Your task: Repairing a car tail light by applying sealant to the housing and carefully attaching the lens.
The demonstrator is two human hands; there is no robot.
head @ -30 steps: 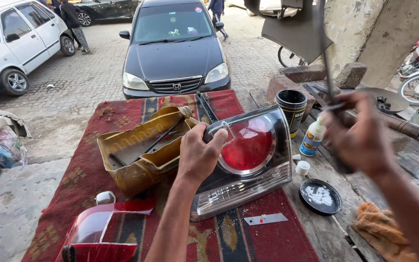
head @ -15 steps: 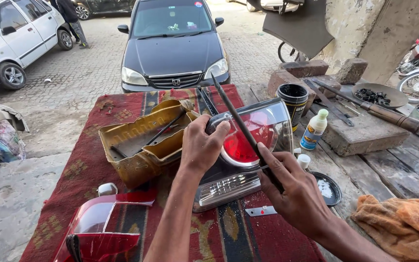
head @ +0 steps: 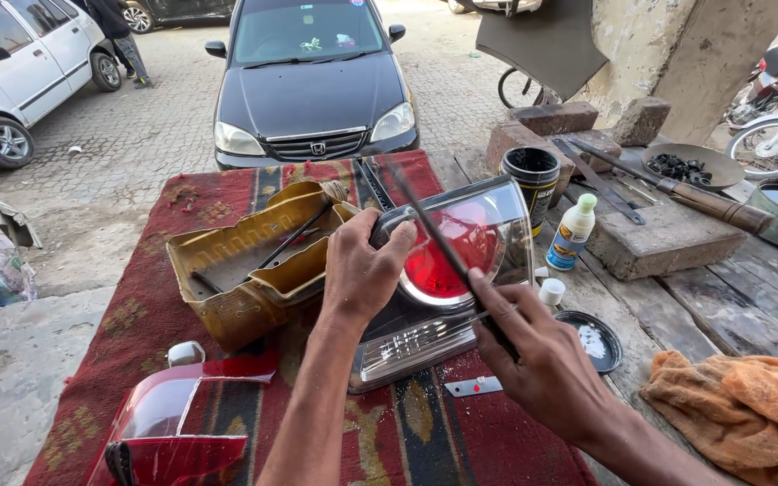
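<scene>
Left hand (head: pixel 359 270) clamped over clear-and-red plastic car tail lamp (head: pixel 447 270), steadying it; right hand (head: pixel 542 364) gripping thin dark blade (head: pixel 438 234), seemingly laid across lens.

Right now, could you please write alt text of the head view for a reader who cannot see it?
A left hand steadies a car tail light on a red rug while the right hand holds a thin dark blade across its lens. A yellow tray, bottle and orange cloth lie nearby.
</scene>
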